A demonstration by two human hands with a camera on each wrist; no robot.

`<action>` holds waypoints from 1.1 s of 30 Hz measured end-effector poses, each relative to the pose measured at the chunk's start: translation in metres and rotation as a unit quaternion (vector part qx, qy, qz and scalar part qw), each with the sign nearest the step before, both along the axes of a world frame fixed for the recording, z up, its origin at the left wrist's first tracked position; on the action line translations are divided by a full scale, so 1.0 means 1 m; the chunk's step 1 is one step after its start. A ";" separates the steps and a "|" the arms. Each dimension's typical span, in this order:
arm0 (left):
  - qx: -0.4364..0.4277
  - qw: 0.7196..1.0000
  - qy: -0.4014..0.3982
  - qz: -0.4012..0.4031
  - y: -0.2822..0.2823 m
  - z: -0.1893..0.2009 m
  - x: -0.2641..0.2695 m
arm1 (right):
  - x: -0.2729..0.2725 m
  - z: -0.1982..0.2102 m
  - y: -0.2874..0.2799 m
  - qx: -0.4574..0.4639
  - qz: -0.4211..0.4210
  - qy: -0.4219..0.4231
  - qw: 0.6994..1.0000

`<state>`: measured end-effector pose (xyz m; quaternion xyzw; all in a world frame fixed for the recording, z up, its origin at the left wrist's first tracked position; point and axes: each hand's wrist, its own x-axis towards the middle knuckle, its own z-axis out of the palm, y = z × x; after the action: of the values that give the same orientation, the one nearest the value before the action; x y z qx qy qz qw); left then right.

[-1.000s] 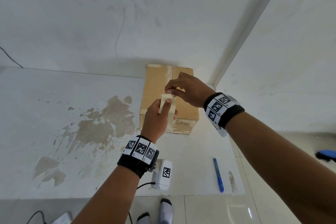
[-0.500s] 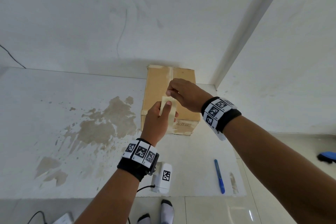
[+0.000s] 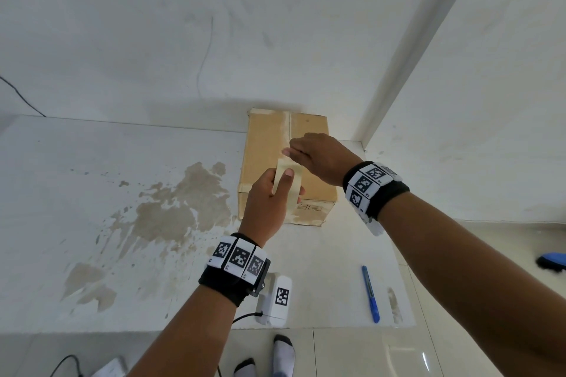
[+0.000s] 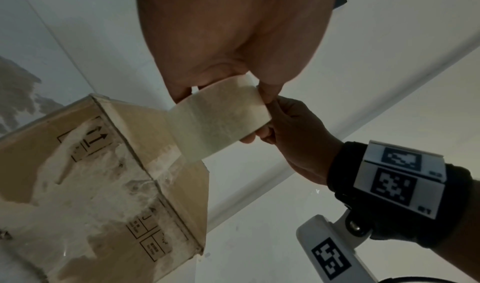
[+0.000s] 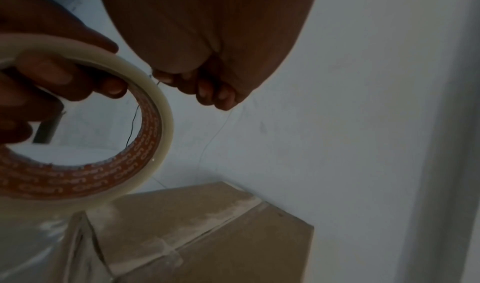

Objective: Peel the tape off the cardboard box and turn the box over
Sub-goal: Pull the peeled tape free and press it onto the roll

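The left hand (image 3: 269, 202) has its grip closed around a roll of tape (image 3: 289, 180), thumb on the outer face, fingers through the core. The right hand (image 3: 318, 159) pinches the roll's upper edge; what lies between its fingertips cannot be made out. Both are raised above the cardboard box (image 3: 266, 156), which stands at the desk's (image 3: 92, 193) far right corner, against the wall. A blue utility knife (image 3: 370, 294) lies near the desk's front right edge.
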<state>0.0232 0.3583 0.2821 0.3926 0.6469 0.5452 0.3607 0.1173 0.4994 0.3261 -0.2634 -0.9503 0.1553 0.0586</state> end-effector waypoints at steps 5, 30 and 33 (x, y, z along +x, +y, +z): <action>-0.002 1.000 -0.016 0.011 0.000 0.002 0.003 | 0.009 -0.004 -0.004 -0.113 -0.053 0.086 0.988; -0.068 0.996 -0.018 -0.062 0.006 0.006 0.007 | 0.020 -0.009 0.000 -0.047 -0.013 0.049 0.998; -0.064 0.994 -0.063 -0.055 0.008 0.009 0.008 | 0.026 -0.012 -0.001 -0.139 -0.100 0.130 0.977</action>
<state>0.0316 0.3666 0.2908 0.3685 0.6342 0.5053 0.4545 0.1437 0.4985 0.3139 -0.3400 -0.8727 0.3122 0.1594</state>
